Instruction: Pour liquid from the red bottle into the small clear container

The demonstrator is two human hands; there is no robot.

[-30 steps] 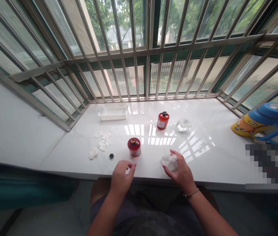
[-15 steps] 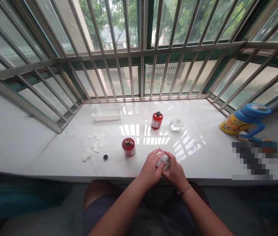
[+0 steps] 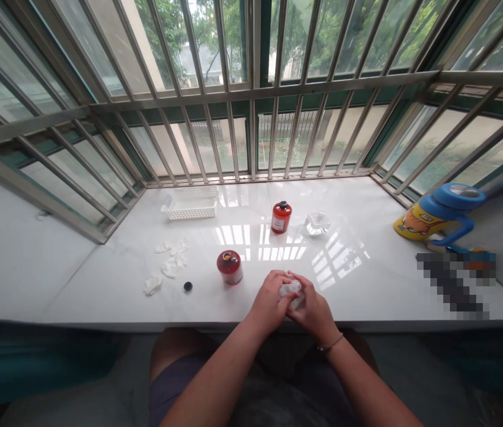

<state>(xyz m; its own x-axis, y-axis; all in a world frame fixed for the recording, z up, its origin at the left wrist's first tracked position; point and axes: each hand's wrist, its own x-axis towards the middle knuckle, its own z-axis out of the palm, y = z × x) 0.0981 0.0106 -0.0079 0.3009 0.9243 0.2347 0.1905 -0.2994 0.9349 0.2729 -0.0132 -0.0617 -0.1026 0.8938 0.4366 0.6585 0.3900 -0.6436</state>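
Near the front edge of the white ledge, my left hand [image 3: 271, 302] and my right hand [image 3: 311, 305] are both closed round a small clear container [image 3: 295, 289] with a whitish translucent top. My left fingers lie over its upper part, while my right hand wraps its other side; much of it is hidden. To the left stands a dark red bottle [image 3: 229, 268] with its neck uncapped. A black cap [image 3: 188, 286] rests on the ledge beside it. Farther back is a capped red bottle [image 3: 281, 217] with a white label, and a clear square glass container [image 3: 318, 223] sits right of that.
Crumpled white tissue pieces [image 3: 174, 265] lie at the left. A white plastic basket [image 3: 190, 212] sits behind them. On the right, a blue and yellow flask [image 3: 433, 213] stands near a blurred-out dark item [image 3: 451, 283]. Metal window bars [image 3: 251, 142] border the ledge's back.
The view has shifted slightly. My hands keep hold of the clear container, and my left fingers have moved a little around its top. The bottles, cap and basket stay in place.
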